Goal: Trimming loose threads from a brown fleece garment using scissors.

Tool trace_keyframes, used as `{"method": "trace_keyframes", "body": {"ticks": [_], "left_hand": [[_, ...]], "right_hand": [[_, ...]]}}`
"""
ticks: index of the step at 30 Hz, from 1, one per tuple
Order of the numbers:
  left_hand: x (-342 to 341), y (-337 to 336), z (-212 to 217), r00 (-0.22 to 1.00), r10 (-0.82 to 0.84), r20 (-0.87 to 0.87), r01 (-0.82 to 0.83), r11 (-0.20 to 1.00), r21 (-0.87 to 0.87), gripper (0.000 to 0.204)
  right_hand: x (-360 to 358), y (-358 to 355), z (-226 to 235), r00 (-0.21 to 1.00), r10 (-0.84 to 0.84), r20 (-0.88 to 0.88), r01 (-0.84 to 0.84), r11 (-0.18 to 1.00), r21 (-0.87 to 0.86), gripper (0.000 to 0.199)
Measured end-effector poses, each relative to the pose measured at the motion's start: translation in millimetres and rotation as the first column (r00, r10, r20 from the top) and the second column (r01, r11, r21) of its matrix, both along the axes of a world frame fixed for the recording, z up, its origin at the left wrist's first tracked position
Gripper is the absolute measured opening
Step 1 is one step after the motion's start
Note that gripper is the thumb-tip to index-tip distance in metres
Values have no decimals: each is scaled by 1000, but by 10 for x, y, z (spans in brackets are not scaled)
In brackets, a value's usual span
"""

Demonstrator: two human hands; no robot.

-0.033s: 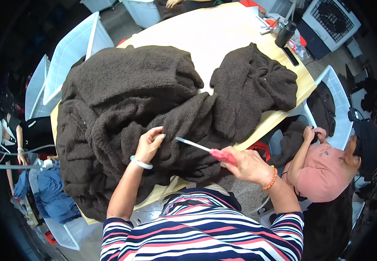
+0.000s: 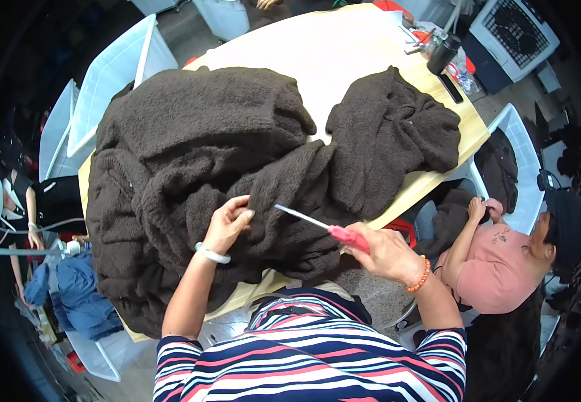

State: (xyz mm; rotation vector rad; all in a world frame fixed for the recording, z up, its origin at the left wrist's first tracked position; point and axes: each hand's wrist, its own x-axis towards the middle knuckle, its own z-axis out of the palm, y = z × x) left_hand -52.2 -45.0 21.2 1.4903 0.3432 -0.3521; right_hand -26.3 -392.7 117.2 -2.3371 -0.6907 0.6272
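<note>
A large heap of dark brown fleecy fabric point(image 2: 196, 127) covers the left and middle of the table. My left hand point(image 2: 226, 226), with a pale bangle at the wrist, pinches a fold of it near the table's front. In my right hand point(image 2: 387, 254), which wears an orange bead bracelet, is a red-handled screwdriver point(image 2: 349, 238). Its long thin metal shaft points left over the fabric, the tip a short way right of my left fingertips. Whether the tip touches the cloth I cannot tell. A second brown fleecy bundle point(image 2: 387, 134) lies to the right.
The pale wooden table point(image 2: 334, 40) carries a black bottle point(image 2: 443, 55) and a phone point(image 2: 450, 88) at its far right. A person in a pink top point(image 2: 495, 264) handles brown cloth beside a white bin point(image 2: 526, 154). More bins point(image 2: 112, 74) stand at left, with blue cloth point(image 2: 82, 295) lower down.
The screwdriver's tip has shifted slightly up and right, a little farther from my left fingers. My left hand keeps its pinch on the fabric.
</note>
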Motion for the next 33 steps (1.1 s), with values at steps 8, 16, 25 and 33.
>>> {"method": "trace_keyframes", "body": {"ticks": [8,16,25,33], "left_hand": [[-669,-38,-68,996,54,68,-78,901,426,19],[-702,-320,303,956,-90,279,-52,885,463,12],[-229,788,798,767,368,526,-639,518,569,31],[-1024,243,978,900,-93,427,-245,701,670,76]], "right_hand": [[-13,135,144,971,222,-88,-234,959,-157,30],[41,213,-23,983,173,67,-177,982,61,27],[401,577,94,970,-162,-183,200,956,216,15],[684,1280,-99,960,-29,278,-63,947,316,49]]}}
